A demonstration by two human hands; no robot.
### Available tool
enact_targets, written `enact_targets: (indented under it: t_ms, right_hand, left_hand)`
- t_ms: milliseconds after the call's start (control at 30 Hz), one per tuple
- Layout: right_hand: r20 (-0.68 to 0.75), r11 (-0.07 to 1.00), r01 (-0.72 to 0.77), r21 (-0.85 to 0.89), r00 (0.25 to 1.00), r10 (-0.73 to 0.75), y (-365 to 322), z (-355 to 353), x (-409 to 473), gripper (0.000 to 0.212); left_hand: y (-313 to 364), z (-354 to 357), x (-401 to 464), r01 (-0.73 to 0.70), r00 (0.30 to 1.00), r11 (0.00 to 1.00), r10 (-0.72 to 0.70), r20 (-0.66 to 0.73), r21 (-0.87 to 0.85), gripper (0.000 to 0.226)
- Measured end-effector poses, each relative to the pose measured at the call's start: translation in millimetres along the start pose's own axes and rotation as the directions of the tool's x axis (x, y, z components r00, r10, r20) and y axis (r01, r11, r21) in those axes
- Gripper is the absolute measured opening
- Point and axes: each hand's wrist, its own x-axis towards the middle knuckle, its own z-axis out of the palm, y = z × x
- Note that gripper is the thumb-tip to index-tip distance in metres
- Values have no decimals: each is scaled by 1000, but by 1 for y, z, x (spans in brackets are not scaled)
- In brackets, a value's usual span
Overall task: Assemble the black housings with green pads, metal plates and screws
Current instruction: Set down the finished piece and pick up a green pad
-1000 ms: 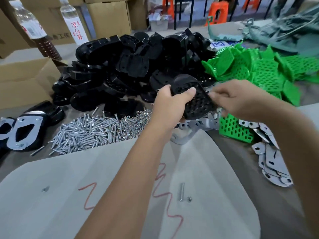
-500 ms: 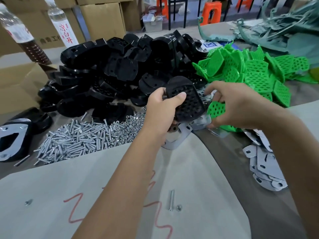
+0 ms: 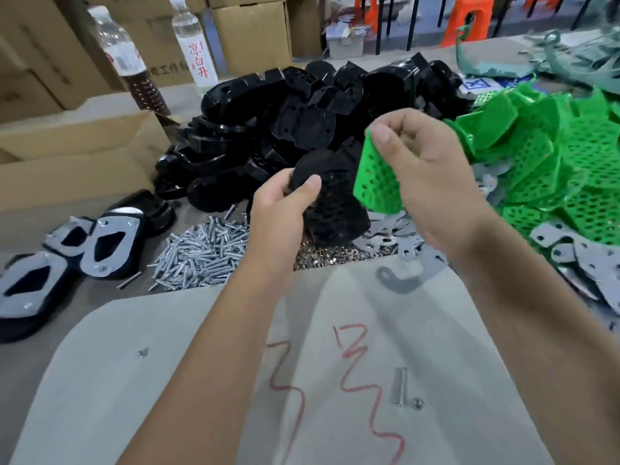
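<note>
Left hand (image 3: pixel 285 209): raised over the tabletop (image 3: pixel 84 293), forearm running up from the bottom edge; fingers and thumb are curled round a black housing, thumb lying across its near face.
Housing (image 3: pixel 332 209): held up above the screws and nuts, its perforated face turned toward the camera, rounded end uppermost; blurred.
Right hand (image 3: pixel 432 182): raised just right of the left, forearm coming in from the lower right; thumb and curled fingers pinch the top corner of a green pad, the thumb pointing left.
Pad (image 3: pixel 375 176): hangs from the right hand, perforated, its lower left edge just beside the housing; whether the two touch cannot be told.
Black pile (image 3: pixel 302 105): loose housings heaped at the back of the tabletop, behind both hands.
Green pile (image 3: pixel 553 156): perforated pads heaped on the right, behind the right hand.
Screws (image 3: pixel 204 250): a silver heap on the tabletop left of the left wrist, with small nuts (image 3: pixel 332 256) beside it under the housing.
Plates (image 3: pixel 583 263): grey metal plates spread under and right of the right forearm.
Done units (image 3: pixel 110 243): black housings with metal plates on top, lying at the far left.
Sheet (image 3: pixel 167 380): pale, with red scribbles, under both forearms; one loose screw (image 3: pixel 401 385) and a small nut lie on it.
Bottles (image 3: pixel 196 45): two stand at the back left, by cardboard boxes (image 3: pixel 67 156).
</note>
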Motion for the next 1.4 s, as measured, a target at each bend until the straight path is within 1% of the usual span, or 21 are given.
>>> enact_targets:
  t_ms: [33,67,133,267,400,567,600,667,767,933,1000,1100,1167,1400]
  right_hand:
    - [67,994,-41,105,997,34,3,12,-4,13]
    - [99,979,-85,184,993,68,7,21,-7,17]
    - [71,957,-145,251,989,131,14,32,-13,20]
    - [-30,930,-181,321,979,201,20,36,-22,10]
    - [-88,944,-142,297,981,176,22,37,-28,11]
    - [-87,929,-125,348,982,165,24,42,-31,10]
    - [-79,925,-124,360,984,162,23,42,-31,15]
    - [-57,911,-128,391,985,162,23,43,-32,24]
    - [-61,902,-124,414,985,163,23,43,-34,22]
    - [-140,960,-65,274,984,107,26,45,-35,19]
    - [-157,960,-58,274,982,104,27,45,-35,17]
    - [-134,948,-46,314,987,93,27,45,-35,17]
    - [-117,950,-33,311,990,73,27,46,-35,18]
    - [-95,951,-35,308,993,67,28,46,-34,20]
  left_hand:
    - [-2,-10,1,-10,999,1000,10,-40,12,15]
    - [-4,-18,2,-19,997,999,21,-68,36,15]
    - [-6,-30,4,-26,995,997,33,-96,75,16]
    - [-6,-38,9,1,994,999,4,-111,49,16]
    - [-9,-42,10,14,993,999,-9,-116,44,11]
    - [-9,-41,13,-4,995,999,8,-98,36,10]
    - [-9,-41,13,-8,996,999,11,-92,32,13]
    - [-9,-40,12,-6,996,1000,7,-85,5,24]
    - [-9,-39,12,-11,997,999,7,-75,-50,30]
    - [-10,-36,9,-38,999,989,33,-36,-145,37]
    - [-9,-35,9,-47,999,987,43,-29,-157,43]
    - [-8,-34,9,-18,1000,983,15,-19,-181,47]
    - [-8,-33,8,-9,1000,983,6,-14,-182,47]
    - [-6,-30,4,-50,999,983,49,-14,-177,45]
